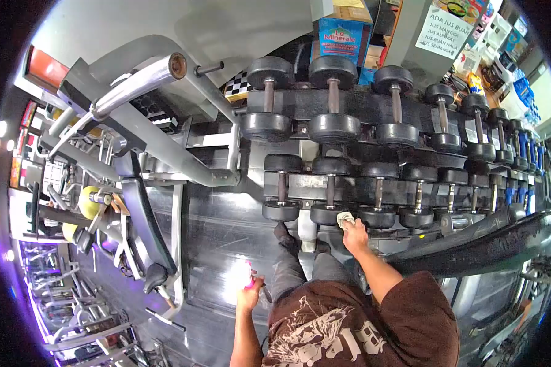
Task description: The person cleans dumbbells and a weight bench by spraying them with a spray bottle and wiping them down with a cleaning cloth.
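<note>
My right hand [356,237] is closed on a crumpled pale cloth [345,219], which is at the lower end of a black dumbbell [330,213] on the lower rack row; whether they touch I cannot tell. My left hand [249,295] is low over the floor, with its fingers wrapped round a pink and white object [250,275]. Glare washes out part of that object. Two rows of black dumbbells lie on the rack, among them an upper one [333,98] and a lower one [378,194].
A grey weight machine with a metal bar [142,84] and a dark padded bench [142,214] stand at the left. A long black padded piece [471,241] lies at the right. Behind the rack are a blue box [341,43] and a pillar with a paper sign [445,30].
</note>
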A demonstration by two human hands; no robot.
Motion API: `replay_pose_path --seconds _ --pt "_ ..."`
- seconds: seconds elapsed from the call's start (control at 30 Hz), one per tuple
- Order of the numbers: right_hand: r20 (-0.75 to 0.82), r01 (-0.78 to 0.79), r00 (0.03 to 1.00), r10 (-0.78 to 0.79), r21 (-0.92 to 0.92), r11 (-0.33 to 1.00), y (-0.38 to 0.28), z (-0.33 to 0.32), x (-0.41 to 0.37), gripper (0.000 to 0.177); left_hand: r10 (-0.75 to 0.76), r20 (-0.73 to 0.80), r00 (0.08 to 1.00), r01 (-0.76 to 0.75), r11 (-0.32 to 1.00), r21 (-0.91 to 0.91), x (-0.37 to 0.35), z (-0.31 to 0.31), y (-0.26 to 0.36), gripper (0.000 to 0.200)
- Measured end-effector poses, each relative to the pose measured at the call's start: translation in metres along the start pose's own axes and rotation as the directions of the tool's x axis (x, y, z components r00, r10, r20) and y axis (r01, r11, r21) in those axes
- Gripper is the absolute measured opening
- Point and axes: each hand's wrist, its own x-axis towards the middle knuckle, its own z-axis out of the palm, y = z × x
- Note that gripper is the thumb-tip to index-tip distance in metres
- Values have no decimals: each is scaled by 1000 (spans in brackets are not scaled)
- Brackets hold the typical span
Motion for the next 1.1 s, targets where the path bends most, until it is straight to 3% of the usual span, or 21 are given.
replay_pose_path --seconds 0.03,0.1,0.13,0.2,0.33,0.47,0.6,0.63,0.7,0.73,0.83,0.9,0.97,1.0,1.03,1.1 --pt "-45 -54 997 57 62 997 -9 -2 4 38 0 -3 1000 0 1000 -20 0 1 2 30" --pt "-141 169 979 -147 161 972 -40 -4 19 38 0 -15 1000 -1 998 -65 2 5 7 29" --pt "-110 242 967 -230 110 964 -53 6 28 39 -7 -6 1000 7 999 -39 2 6 14 29" --pt "266 214 941 -211 19 977 -81 29 42 39 -21 12 1000 21 1000 15 2 10 33 28" --pt "443 473 830 -340 -235 849 -108 62 58 31 24 21 999 -25 999 31 3 19 59 23" --pt "388 393 877 -284 -239 888 -79 49 59 31 117 74 990 -129 975 179 8 14 56 24" --pt "327 73 945 -30 -120 990 -35 -19 36 27 30 59 998 -31 999 26 9 13 60 26" --pt "310 4 950 26 -94 996 -21 -24 25 27 29 54 998 -30 999 20 10 12 56 25" --pt "108 -172 977 185 -120 978 19 11 1 30 36 43 998 -36 999 10 16 10 43 24" --pt "173 -322 927 333 -90 942 24 -2 -2 31 47 38 998 -48 999 5 18 9 40 24" --pt "94 -100 991 91 90 991 2 -12 2 36 65 27 998 -65 998 -2 23 8 41 25" --pt "-33 184 983 -181 199 963 -39 -19 24 41 54 26 998 -54 999 2 23 9 50 25" --pt "120 259 954 -274 123 958 -73 4 51 37 132 19 991 -133 990 49 28 9 42 25" --pt "117 294 942 -315 168 941 -86 19 59 31 172 20 985 -172 983 61 28 9 39 25" --pt "134 357 921 -366 85 930 -98 34 68 26 209 23 978 -210 975 76 27 8 37 25" --pt "386 423 852 -354 -108 900 -112 52 87 27 146 -3 989 -146 989 10 23 7 39 28"
